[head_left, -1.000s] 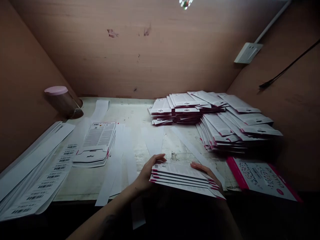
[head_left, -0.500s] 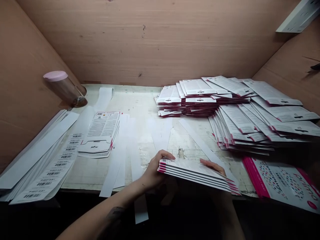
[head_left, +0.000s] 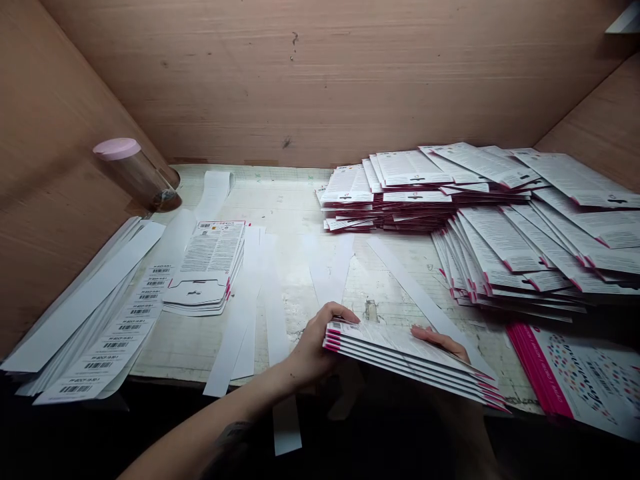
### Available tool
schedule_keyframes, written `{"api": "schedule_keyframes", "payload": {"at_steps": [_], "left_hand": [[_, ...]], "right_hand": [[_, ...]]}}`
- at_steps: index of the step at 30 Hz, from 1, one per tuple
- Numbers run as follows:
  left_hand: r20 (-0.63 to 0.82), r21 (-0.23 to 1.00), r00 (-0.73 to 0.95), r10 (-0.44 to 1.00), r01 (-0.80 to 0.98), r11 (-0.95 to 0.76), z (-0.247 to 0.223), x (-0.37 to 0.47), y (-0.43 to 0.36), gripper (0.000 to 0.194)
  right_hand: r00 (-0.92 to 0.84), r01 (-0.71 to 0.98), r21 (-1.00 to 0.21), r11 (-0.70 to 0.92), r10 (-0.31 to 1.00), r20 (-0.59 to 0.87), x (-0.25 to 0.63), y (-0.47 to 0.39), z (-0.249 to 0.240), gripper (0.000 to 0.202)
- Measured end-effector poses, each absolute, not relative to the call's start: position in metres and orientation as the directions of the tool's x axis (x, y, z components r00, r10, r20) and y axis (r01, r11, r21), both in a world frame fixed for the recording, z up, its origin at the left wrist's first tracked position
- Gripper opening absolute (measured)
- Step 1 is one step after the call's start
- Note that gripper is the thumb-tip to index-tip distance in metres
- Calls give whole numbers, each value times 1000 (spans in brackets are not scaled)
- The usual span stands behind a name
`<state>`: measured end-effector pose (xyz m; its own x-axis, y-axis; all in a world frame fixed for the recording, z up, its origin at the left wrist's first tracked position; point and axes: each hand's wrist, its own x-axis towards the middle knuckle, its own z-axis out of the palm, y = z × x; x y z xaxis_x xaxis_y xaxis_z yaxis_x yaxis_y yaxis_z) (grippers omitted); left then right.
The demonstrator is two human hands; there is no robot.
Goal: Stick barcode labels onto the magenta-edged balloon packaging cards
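Observation:
Between my two hands, at the table's front edge, is a small stack of flat printed packets (head_left: 400, 350), white with pink edges, slightly fanned and tilted down to the right. My left hand (head_left: 325, 333) is closed round its left end, thumb on top. My right hand (head_left: 443, 343) grips the right side, with its thumb over the top packet and the other fingers hidden below. Just beyond my hands, white paper strips (head_left: 330, 267) lie on the table. Left of them sits another neat pile of packets (head_left: 207, 263), hang-hole flaps toward me.
Heaped packets (head_left: 400, 170) fill the back right, with more fanned packets (head_left: 500, 260) in front. Colourful packets (head_left: 575, 373) lie at the right front edge. Barcode label strips (head_left: 125, 327) and blank strips (head_left: 85, 293) lie left. A pink-lidded bottle (head_left: 140, 175) stands by the left wall.
The view has shifted slightly, so most things on the table appear a little further right. My hands keep the same hold on the packet stack.

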<state>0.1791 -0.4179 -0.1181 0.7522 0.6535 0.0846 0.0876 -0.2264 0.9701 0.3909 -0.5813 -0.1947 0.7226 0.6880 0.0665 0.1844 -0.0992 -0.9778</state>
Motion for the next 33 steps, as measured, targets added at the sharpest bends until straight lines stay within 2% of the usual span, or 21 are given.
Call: {"api": "schedule_keyframes", "payload": {"at_steps": [4, 12, 15, 17, 21, 26, 33], "left_hand": [[81, 977, 751, 656, 70, -202, -119, 179, -419, 28], [113, 976, 753, 648, 36, -212, -120, 179, -420, 26], [177, 976, 788, 589, -64, -208, -120, 175, -418, 45], [184, 982, 820, 542, -128, -139, -116, 171, -416, 60], [91, 996, 863, 497, -85, -34, -102, 165, -415, 61], [53, 999, 867, 495, -42, -34, -99, 163, -416, 64], [125, 992, 851, 509, -121, -41, -88, 164, -418, 60]], "right_hand": [[690, 249, -966, -72, 713, 124, 389, -582, -189, 27], [581, 380, -910, 167, 722, 375, 390, -581, -195, 18], [555, 404, -896, 183, 729, 399, 398, -580, -200, 22], [552, 410, -899, 156, 742, 381, 404, -580, -201, 26], [504, 406, -902, 147, 787, 355, 409, -581, -200, 30], [601, 371, -916, 152, 713, 361, 391, -581, -194, 18], [651, 398, -877, 268, 591, 476, 375, -568, -173, 18]]}}
